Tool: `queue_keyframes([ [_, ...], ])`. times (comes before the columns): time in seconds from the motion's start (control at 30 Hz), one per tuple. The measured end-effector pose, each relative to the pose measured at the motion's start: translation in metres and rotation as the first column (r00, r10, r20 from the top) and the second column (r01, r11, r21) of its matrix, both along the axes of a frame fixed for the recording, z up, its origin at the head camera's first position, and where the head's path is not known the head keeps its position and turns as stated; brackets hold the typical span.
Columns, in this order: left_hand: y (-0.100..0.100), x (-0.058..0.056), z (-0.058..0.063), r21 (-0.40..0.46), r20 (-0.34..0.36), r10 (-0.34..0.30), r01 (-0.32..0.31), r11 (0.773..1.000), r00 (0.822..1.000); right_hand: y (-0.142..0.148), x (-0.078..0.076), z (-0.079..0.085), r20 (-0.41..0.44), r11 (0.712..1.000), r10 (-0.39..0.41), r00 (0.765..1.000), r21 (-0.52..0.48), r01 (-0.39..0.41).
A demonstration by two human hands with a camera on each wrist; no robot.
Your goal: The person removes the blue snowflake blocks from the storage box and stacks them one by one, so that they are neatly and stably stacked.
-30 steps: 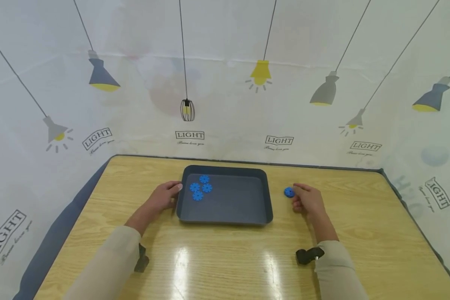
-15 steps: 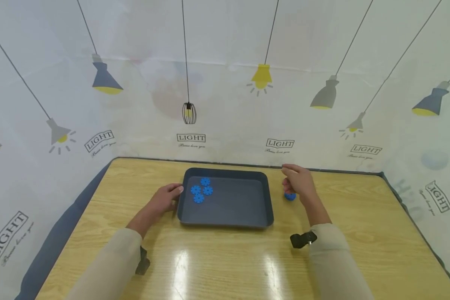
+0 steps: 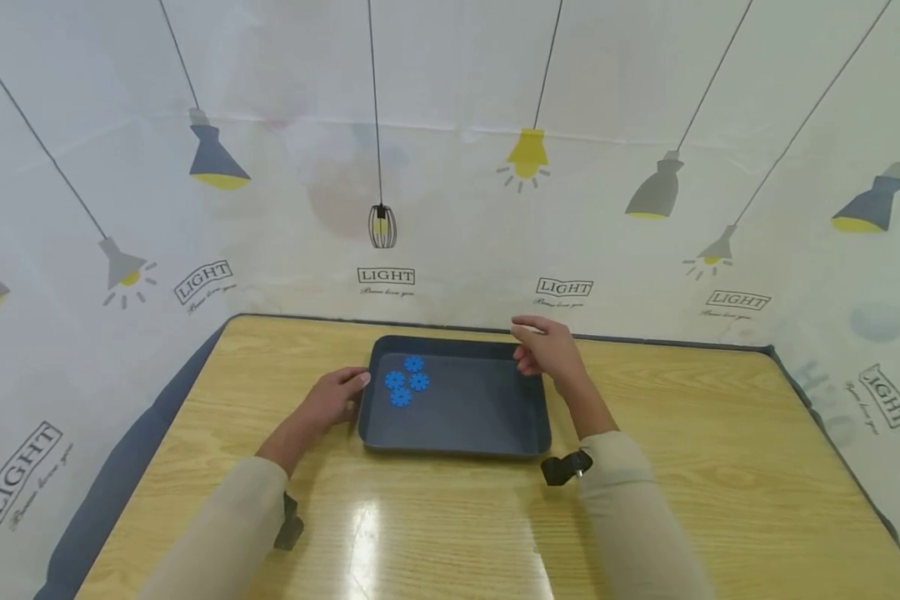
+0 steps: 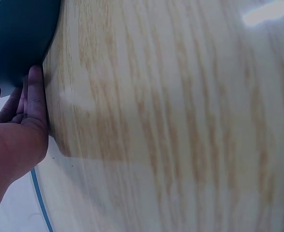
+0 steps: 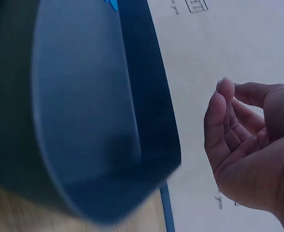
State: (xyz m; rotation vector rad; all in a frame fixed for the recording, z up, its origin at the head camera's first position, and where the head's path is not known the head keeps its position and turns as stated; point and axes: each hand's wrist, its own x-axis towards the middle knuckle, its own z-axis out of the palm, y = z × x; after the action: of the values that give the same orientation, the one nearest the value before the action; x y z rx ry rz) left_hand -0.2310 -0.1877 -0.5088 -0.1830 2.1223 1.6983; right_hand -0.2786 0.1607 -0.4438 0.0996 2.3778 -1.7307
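A dark grey rectangular tray point(image 3: 465, 446) lies on the table, and several blue notched discs point(image 3: 414, 364) lie flat near its left side. My left hand point(image 3: 330, 396) grips the tray's left rim, thumb over the edge and fingers along the outer wall. In the left wrist view, fingers point(image 4: 35, 99) reach under the tray's flared side point(image 4: 23, 41). My right hand point(image 3: 547, 346) is over the tray's back right corner, its fingers curled and fingertips meeting the thumb. In the right wrist view no blue shows at the fingertips point(image 5: 214, 104); I cannot tell whether they pinch something.
The wooden table point(image 3: 720, 467) extends to both sides and in front. A printed wall cloth point(image 3: 450, 275) with lamp drawings stands right behind the table's back edge. Small black cameras point(image 3: 566, 468) sit at both wrists.
My right hand has risen from the blue disc at the tray's right and moved left over the tray's corner. My forearm now covers that spot. The left hand keeps its grip.
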Motion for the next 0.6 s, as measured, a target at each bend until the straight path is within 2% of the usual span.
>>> queue_keyframes([
  [0.3,0.001,0.0,0.0,0.013,-0.016,-0.009,0.009,1.0,1.0,-0.043,0.001,-0.013,0.021,0.997,0.074,0.997,0.027,-0.074],
  [0.6,0.001,0.001,0.002,-0.004,-0.012,-0.01,0.01,1.0,1.0,-0.073,0.004,-0.039,0.03,0.986,0.156,0.987,0.061,-0.157],
])
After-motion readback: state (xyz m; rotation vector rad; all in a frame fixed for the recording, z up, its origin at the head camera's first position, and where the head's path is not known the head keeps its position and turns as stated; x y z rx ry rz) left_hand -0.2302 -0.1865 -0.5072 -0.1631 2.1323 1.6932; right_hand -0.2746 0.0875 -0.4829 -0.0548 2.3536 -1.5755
